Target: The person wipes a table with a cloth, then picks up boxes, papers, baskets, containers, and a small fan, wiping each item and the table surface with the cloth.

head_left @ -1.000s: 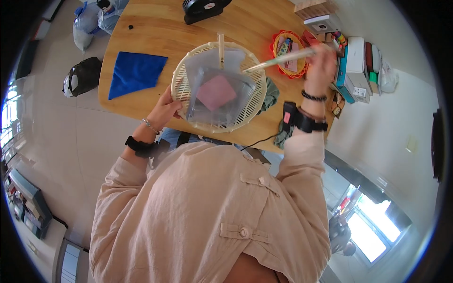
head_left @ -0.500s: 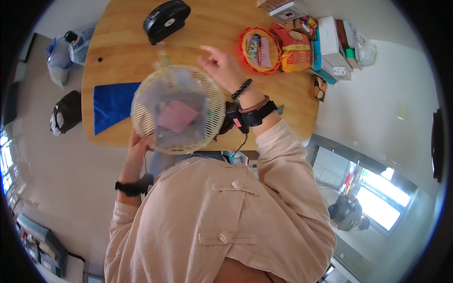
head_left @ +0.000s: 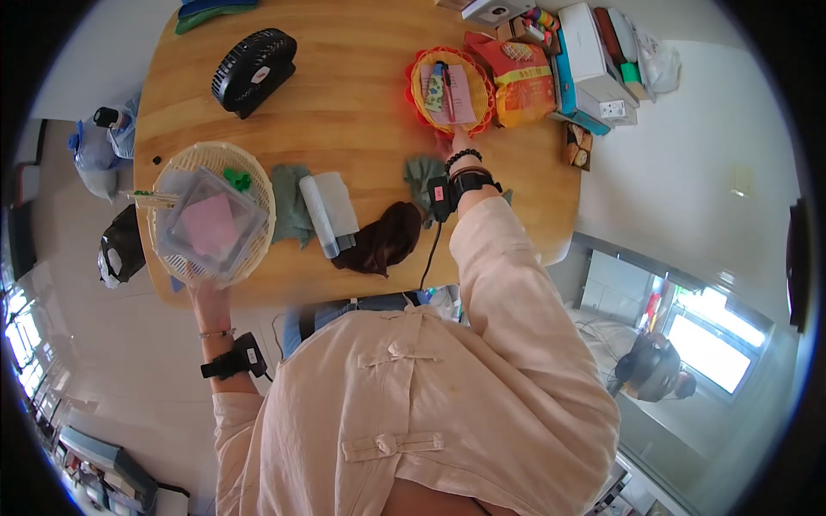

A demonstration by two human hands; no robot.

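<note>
Table (head_left: 344,112) lies beneath a cream basket (head_left: 211,156) at left, probably light, stiff, best held by its rim, and a smaller red-edged basket (head_left: 416,86), left hand (head_left: 209,297) closed on the first's rim, right hand (head_left: 456,140) at the second's, grip hidden.

Looks like a household room, to judge from a wooden table (head_left: 366,52) at twelve o'clock, a black fan (head_left: 255,73) at eleven, an orange packet (head_left: 525,93) at one and a window (head_left: 707,351) at four.
</note>
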